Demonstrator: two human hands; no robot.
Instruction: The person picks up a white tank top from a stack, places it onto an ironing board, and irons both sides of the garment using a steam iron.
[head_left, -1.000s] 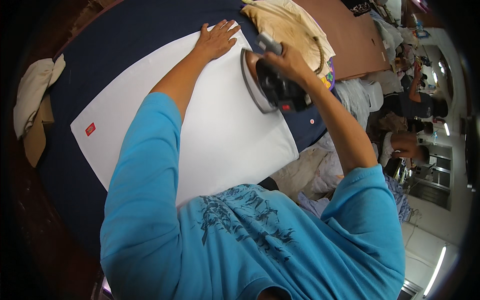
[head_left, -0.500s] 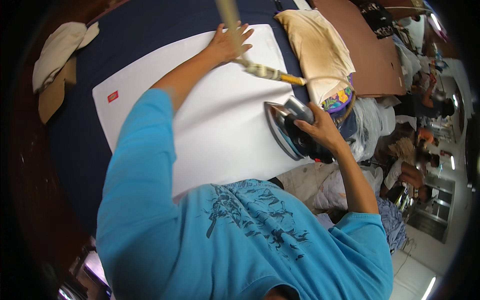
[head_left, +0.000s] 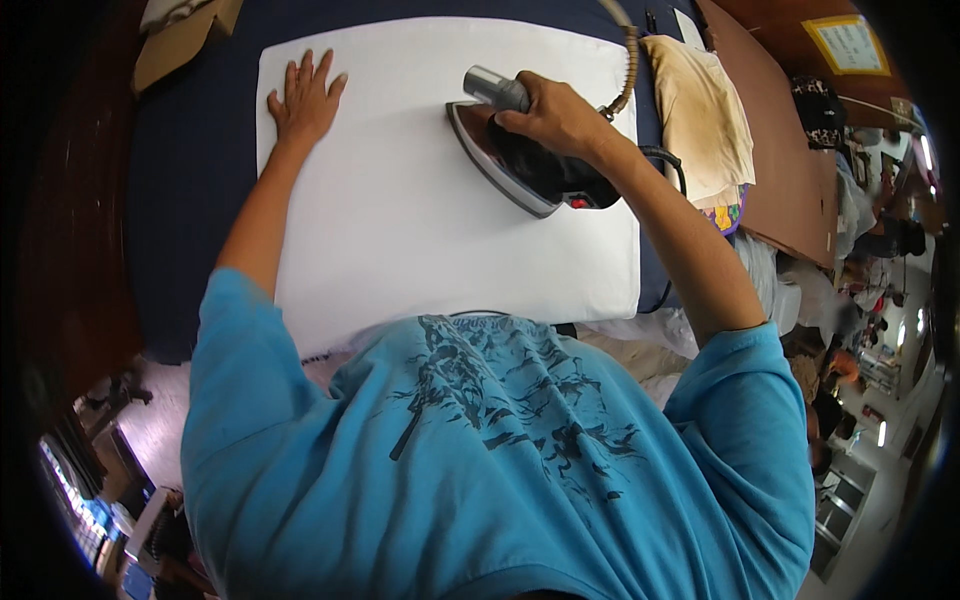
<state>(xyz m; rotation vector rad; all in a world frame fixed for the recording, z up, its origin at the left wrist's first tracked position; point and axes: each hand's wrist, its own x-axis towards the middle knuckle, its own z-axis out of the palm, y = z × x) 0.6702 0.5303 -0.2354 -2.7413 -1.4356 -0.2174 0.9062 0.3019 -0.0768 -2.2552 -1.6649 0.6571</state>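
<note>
A white rectangular cloth [head_left: 400,230] lies spread on a dark blue covered table [head_left: 185,200]. My left hand [head_left: 307,100] rests flat near the cloth's far left corner, fingers spread. Gripped in my right hand [head_left: 565,118] is a clothes iron [head_left: 530,160] with a dark body, a grey-topped handle and a small red part at its rear. The iron is over the right half of the cloth; whether its sole touches the fabric I cannot tell. A ribbed hose [head_left: 630,65] and a black cord run beside my right wrist.
At the right, a folded cream cloth [head_left: 700,120] with scorch-like stains lies on a flowery pad [head_left: 722,215]. Beyond it stands a brown board [head_left: 775,140]. A cardboard piece [head_left: 185,50] sits at the far left. Plastic-wrapped items and other people are farther right.
My left hand has moved left across the cloth, and the iron in my right hand has moved farther away and left. The view has shifted; the red label no longer shows.
</note>
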